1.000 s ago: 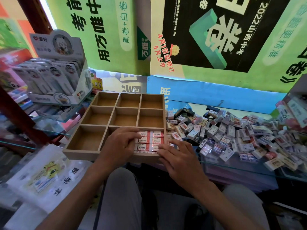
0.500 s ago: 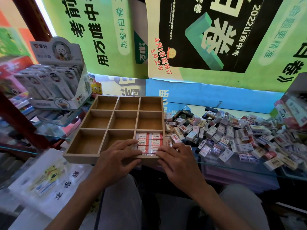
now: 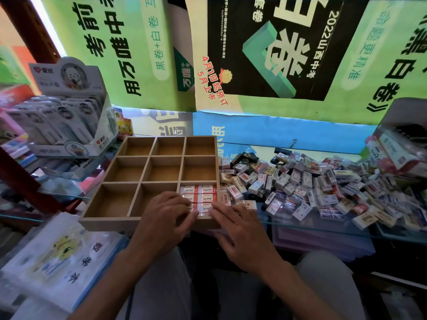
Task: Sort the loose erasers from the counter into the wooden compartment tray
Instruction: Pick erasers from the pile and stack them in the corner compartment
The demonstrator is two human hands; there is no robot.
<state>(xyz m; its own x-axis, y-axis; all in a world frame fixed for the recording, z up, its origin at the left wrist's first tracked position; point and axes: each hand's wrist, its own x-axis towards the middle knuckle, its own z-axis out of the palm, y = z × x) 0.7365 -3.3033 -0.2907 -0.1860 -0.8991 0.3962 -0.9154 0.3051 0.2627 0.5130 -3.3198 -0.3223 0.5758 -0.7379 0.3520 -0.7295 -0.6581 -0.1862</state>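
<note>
The wooden compartment tray [image 3: 106,224] lies on the glass counter, three cells by three. Only its near right cell holds erasers: red-and-white wrapped erasers [image 3: 198,192] packed flat in rows. My left hand [image 3: 161,218] lies over the tray's near middle cell, its fingertips touching the nearest row. My right hand [image 3: 240,229] lies flat at the tray's near right corner, fingertips touching the same row from the right. Neither hand curls round an eraser. A big pile of loose erasers [image 3: 312,188] spreads over the counter right of the tray.
A cardboard display box of packaged goods [image 3: 69,125] stands left of the tray. Plastic-wrapped booklets [image 3: 60,257] lie below at the left. Posters cover the wall behind. The glass counter edge [image 3: 323,229] runs in front of the pile. My knees sit under the counter.
Both hands slid slightly nearer each other over the nearest row of erasers in the tray's near right cell. The view tilted down a little.
</note>
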